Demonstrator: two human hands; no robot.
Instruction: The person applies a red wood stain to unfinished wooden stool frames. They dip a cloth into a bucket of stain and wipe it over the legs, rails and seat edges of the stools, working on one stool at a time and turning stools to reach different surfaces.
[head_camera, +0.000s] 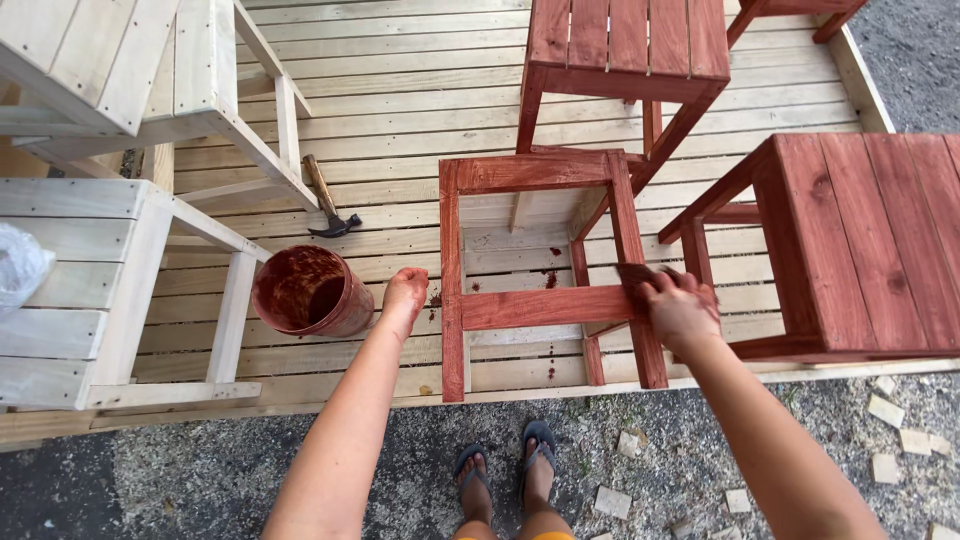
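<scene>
A small wooden stool frame (540, 305), stained red-brown, lies on its side on a pale plank deck (400, 120). My right hand (678, 308) presses a dark stained rag (640, 275) against the frame's near right corner. My left hand (404, 296), smeared with red stain, hangs in a loose fist between the frame and a round bucket (310, 292) coated with the same stain; it holds nothing that I can see. My feet in sandals stand on gravel below.
Two red-stained stools stand at the right (860, 240) and behind (625, 45). Unstained pale stools (90, 290) fill the left. A hammer (325, 198) lies on the deck. Wood offcuts (900, 425) litter the gravel.
</scene>
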